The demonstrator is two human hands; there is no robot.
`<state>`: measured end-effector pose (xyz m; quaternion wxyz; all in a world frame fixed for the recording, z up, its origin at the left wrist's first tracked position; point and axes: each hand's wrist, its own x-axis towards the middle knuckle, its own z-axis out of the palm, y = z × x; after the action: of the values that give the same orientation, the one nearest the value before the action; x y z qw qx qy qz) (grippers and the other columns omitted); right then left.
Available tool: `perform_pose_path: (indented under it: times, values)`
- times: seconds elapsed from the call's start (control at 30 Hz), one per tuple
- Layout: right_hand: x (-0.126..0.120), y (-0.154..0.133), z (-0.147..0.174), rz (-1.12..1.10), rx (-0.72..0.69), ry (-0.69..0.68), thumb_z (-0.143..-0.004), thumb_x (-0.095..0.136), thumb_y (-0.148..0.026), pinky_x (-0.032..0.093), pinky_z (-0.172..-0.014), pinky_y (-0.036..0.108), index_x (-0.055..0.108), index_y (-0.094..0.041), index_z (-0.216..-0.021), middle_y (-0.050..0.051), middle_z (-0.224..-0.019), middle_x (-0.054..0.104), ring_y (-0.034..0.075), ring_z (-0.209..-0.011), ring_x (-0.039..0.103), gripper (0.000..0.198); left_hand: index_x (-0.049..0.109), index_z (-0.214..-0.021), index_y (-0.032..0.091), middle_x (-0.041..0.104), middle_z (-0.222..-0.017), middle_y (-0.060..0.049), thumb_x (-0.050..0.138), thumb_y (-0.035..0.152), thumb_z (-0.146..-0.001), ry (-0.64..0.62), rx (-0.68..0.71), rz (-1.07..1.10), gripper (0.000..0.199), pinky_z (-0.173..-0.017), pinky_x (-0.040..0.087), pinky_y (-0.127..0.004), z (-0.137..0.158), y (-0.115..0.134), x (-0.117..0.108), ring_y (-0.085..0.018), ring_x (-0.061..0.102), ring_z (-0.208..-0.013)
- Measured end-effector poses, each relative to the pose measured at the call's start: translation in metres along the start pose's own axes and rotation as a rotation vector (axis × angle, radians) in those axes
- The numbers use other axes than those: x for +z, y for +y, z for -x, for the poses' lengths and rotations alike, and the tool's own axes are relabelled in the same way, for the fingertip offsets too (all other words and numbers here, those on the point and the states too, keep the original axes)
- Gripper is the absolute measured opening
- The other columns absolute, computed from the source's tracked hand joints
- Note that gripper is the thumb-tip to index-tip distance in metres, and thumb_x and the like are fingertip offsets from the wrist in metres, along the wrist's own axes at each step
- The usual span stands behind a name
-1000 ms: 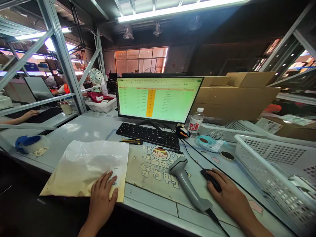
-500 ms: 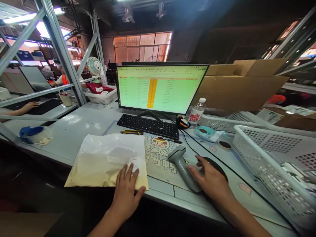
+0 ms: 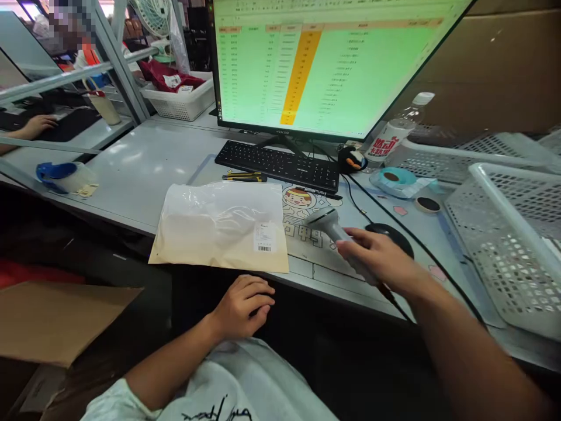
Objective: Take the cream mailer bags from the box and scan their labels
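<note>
My right hand (image 3: 379,260) is wrapped around the handle of a grey barcode scanner (image 3: 324,219), whose head points left toward a plastic mailer bag. The mailer bag (image 3: 210,225), white fading to pale yellow, lies flat at the desk's front edge. A white barcode label (image 3: 265,236) is on its lower right part. My left hand (image 3: 245,304) is just in front of the desk edge, below the bag and apart from it. Its fingers are loosely bent and slightly apart, with nothing visible in them.
Behind the bag are a utility knife (image 3: 244,176), a black keyboard (image 3: 280,166) and a monitor (image 3: 258,76). A bottle (image 3: 390,137), a tape roll (image 3: 397,177) and a white basket (image 3: 477,234) stand right. A tape dispenser (image 3: 61,177) lies left. Another person's hand (image 3: 38,126) rests beyond the frame.
My left hand has come off the mailer bag and back to the desk's front edge. My right hand has closed around the scanner and lifted it. The view has tilted down.
</note>
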<state>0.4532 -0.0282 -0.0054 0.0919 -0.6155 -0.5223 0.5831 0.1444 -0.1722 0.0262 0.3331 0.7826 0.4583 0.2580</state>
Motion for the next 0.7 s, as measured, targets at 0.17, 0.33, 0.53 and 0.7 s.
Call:
perform_pose_path:
  times: [0.17, 0.33, 0.53, 0.7]
  values:
    - [-0.020, -0.011, 0.028, -0.470, -0.114, -0.614, -0.075, 0.074, -0.074, 0.041, -0.044, 0.025, 0.067, -0.017, -0.090, 0.002, -0.068, 0.059, 0.012, -0.052, 0.050, 0.059, 0.076, -0.084, 0.019, 0.077, -0.083, -0.009, 0.058, 0.030, -0.100, -0.028, -0.313, 0.221, 0.027, -0.081, 0.055, -0.038, 0.027, -0.012, 0.001, -0.023, 0.068, -0.084]
    - [-0.007, -0.020, 0.036, -0.568, -0.084, -0.729, -0.076, 0.075, -0.072, 0.041, -0.045, 0.022, 0.065, -0.016, -0.099, 0.001, -0.069, 0.058, 0.010, -0.054, 0.050, 0.062, 0.076, -0.078, 0.017, 0.076, -0.080, -0.010, 0.055, 0.053, -0.105, 0.104, -0.584, 0.340, 0.050, -0.078, 0.053, -0.035, 0.035, -0.031, -0.010, -0.022, 0.069, -0.080]
    - [-0.004, -0.018, 0.024, -0.205, -0.196, -0.296, -0.082, 0.066, -0.075, 0.052, -0.060, 0.029, 0.069, -0.016, -0.125, 0.008, -0.088, 0.069, 0.018, -0.069, 0.061, 0.073, 0.076, -0.088, 0.010, 0.078, -0.089, -0.019, 0.052, 0.094, -0.084, 0.236, -0.806, 0.627, 0.087, -0.063, 0.056, -0.034, 0.027, -0.054, -0.024, -0.027, 0.073, -0.078]
    - [0.015, 0.002, -0.006, 0.382, -0.164, 0.194, -0.092, 0.048, -0.059, 0.057, -0.085, 0.046, 0.049, -0.007, -0.157, 0.016, -0.101, 0.076, 0.034, -0.092, 0.072, 0.083, 0.074, -0.075, 0.007, 0.077, -0.082, -0.023, 0.049, 0.092, -0.086, 0.369, -1.141, 0.701, 0.090, -0.065, 0.058, -0.033, 0.003, -0.055, -0.030, -0.025, 0.074, -0.073]
